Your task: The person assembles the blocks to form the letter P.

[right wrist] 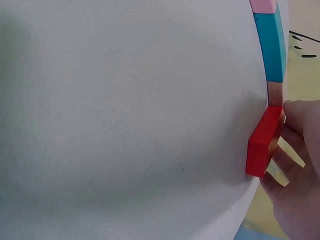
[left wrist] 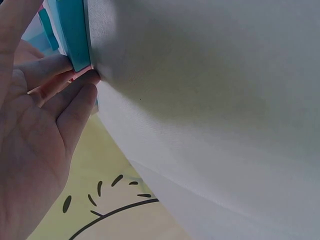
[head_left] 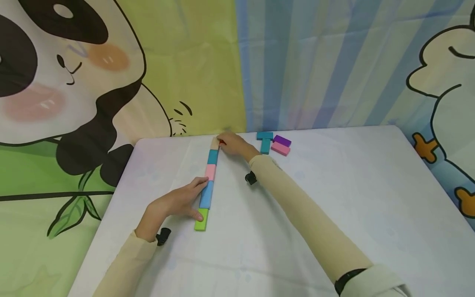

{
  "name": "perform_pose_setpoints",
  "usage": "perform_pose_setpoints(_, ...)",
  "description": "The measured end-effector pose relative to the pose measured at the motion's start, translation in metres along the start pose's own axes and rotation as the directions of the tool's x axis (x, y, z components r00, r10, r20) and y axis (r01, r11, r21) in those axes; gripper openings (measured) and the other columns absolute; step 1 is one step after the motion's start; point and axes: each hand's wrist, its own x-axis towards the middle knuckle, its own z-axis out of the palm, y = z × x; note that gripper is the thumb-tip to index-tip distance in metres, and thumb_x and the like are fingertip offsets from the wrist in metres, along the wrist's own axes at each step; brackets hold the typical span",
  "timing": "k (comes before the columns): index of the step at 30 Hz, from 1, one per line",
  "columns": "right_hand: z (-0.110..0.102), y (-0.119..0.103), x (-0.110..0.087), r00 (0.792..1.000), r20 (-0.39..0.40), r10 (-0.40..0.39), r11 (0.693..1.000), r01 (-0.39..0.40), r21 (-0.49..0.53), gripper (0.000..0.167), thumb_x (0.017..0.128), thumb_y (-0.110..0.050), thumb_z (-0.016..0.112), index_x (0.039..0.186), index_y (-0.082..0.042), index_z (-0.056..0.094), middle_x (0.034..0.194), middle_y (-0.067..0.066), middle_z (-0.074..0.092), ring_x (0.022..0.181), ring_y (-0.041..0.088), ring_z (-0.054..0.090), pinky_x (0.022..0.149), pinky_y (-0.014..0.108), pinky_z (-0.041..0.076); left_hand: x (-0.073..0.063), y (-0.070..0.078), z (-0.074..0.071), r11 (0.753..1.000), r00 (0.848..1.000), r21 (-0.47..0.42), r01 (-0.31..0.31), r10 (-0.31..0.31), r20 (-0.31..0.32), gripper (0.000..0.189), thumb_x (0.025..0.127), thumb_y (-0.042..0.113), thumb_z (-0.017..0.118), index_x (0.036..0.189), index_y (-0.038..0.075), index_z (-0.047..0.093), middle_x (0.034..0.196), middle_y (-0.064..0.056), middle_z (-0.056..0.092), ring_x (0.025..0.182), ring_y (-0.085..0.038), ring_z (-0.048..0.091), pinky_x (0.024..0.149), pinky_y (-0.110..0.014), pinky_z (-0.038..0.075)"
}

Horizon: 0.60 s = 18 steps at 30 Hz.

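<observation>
On the table (head_left: 371,185), a row of blocks (head_left: 210,170) runs from near to far, left of centre. The left hand (head_left: 179,201) lies to the row's left, its thumb on the nearest block (head_left: 201,225). The right hand (head_left: 234,145) is right of the row's far end, with a held block (right wrist: 257,156) just beside the farthest block (head_left: 214,143). Farther right, toward the far edge, lie four loose blocks (head_left: 265,147). The backdrop (head_left: 315,62) stands behind the table.
</observation>
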Motion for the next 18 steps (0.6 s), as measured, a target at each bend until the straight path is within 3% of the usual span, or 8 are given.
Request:
perform_pose_setpoints(7, -0.002, -0.002, 0.004, 0.997, 0.047, -0.054, 0.998, 0.056, -0.04, 0.022, 0.104, -0.01, 0.038, 0.109, 0.0, 0.058, 0.106, 0.012, 0.058, 0.097, 0.023, 0.049, 0.09, 0.035, 0.041, -0.002, 0.002, -0.003, 1.0, 1.0, 0.004, -0.002, 0.002, -0.002, 0.118, 0.069, 0.047, 0.082, 0.155, 0.003, 0.014, 0.158, -0.01, 0.017, 0.144, -0.03, 0.031, 0.113, -0.047, 0.036)
perform_pose_setpoints(13, -0.004, -0.004, 0.004, 0.996, 0.081, -0.026, 0.997, 0.031, -0.066, 0.031, 0.106, -0.012, 0.035, 0.129, -0.005, 0.053, 0.133, 0.012, 0.054, 0.123, 0.024, 0.05, 0.107, 0.036, 0.039, -0.002, 0.002, -0.003, 1.0, 1.0, 0.001, 0.005, -0.005, -0.004, 0.119, 0.069, 0.048, 0.082, 0.156, 0.004, 0.013, 0.158, -0.008, 0.018, 0.143, -0.028, 0.032, 0.114, -0.046, 0.037)
perform_pose_setpoints(18, -0.023, -0.004, -0.012, 0.999, 0.052, 0.004, 0.998, -0.001, -0.067, 0.045, 0.106, -0.017, 0.035, 0.15, -0.009, 0.035, 0.16, 0.013, 0.026, 0.149, 0.027, 0.024, 0.123, 0.038, 0.023, -0.002, 0.003, -0.003, 1.0, 1.0, 0.004, 0.024, -0.024, 0.01, 0.12, 0.068, 0.05, 0.081, 0.156, 0.006, 0.012, 0.158, -0.008, 0.017, 0.143, -0.028, 0.032, 0.113, -0.046, 0.037)
